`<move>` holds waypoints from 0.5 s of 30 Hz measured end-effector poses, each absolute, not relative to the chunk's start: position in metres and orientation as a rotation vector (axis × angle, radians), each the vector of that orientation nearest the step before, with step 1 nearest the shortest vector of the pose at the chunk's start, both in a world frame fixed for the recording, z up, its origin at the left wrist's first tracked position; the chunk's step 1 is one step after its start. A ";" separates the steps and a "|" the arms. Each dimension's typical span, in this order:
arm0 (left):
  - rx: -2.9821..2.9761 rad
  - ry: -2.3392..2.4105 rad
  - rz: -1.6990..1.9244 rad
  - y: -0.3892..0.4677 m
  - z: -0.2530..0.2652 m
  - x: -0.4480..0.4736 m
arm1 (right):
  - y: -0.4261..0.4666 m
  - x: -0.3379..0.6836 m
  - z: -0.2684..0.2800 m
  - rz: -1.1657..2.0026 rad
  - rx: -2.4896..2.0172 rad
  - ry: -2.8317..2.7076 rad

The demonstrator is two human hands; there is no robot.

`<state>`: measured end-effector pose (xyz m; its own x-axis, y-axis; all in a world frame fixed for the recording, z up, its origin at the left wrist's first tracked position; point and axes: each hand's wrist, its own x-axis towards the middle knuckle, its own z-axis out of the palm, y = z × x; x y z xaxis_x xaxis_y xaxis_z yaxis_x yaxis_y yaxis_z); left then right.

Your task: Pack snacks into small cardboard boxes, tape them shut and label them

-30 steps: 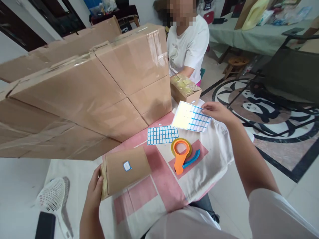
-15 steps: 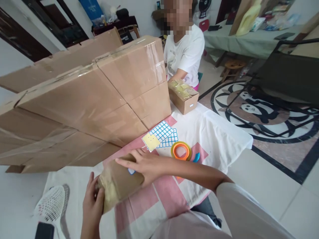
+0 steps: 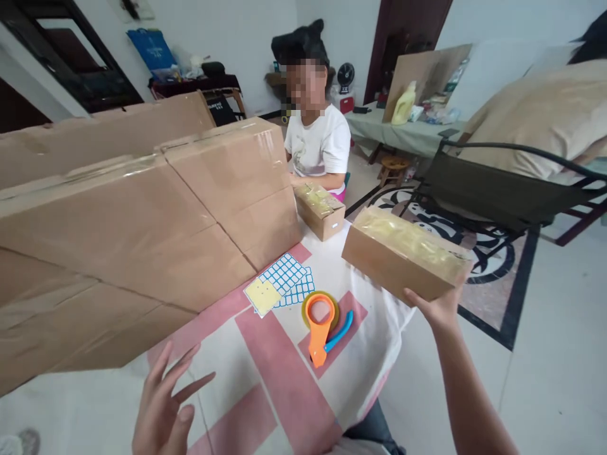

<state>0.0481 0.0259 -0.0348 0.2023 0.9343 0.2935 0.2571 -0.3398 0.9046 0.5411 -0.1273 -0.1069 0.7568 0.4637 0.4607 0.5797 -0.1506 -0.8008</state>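
A small cardboard box [image 3: 386, 268], its top covered in shiny yellowish tape, is gripped at its near right end by my right hand [image 3: 441, 306]. The box is held up around the table's right edge. My left hand [image 3: 165, 404] has its fingers spread, with nothing in it, over the near left of the tablecloth [image 3: 289, 373]. Between the hands lies an orange tape dispenser [image 3: 318, 335] with a blue handle. Sheets of blue-bordered labels [image 3: 287, 278] lie behind it, partly under a yellow card [image 3: 262, 297].
A wall of large taped cardboard boxes [image 3: 142, 234] stands along the table's left and far side. A second small box [image 3: 320, 212] sits at the far corner, near a seated person [image 3: 320, 142] in white. A black chair [image 3: 484, 189] stands to the right, before another person [image 3: 535, 120] bending over.
My right hand has carried the small box from the near left to the right side. My left hand has let go of it and opened. The view has turned rightward.
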 end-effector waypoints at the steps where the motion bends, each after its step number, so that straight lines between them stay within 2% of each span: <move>1: 1.726 1.158 1.166 0.022 -0.040 0.041 | -0.111 0.543 -0.110 -0.152 -1.818 -0.805; 6: 1.650 1.331 1.210 0.001 -0.057 -0.003 | -0.024 0.507 -0.149 -0.177 -2.090 -0.736; 9: 1.629 1.457 1.224 -0.014 -0.073 -0.039 | -0.012 0.488 -0.168 -0.135 -2.168 -0.789; 12: 1.639 1.632 1.221 -0.027 -0.095 -0.089 | -0.023 0.481 -0.160 -0.243 -2.172 -0.868; 15: 1.660 1.832 1.291 -0.024 -0.114 -0.149 | -0.018 0.450 -0.125 -0.567 -1.976 -0.992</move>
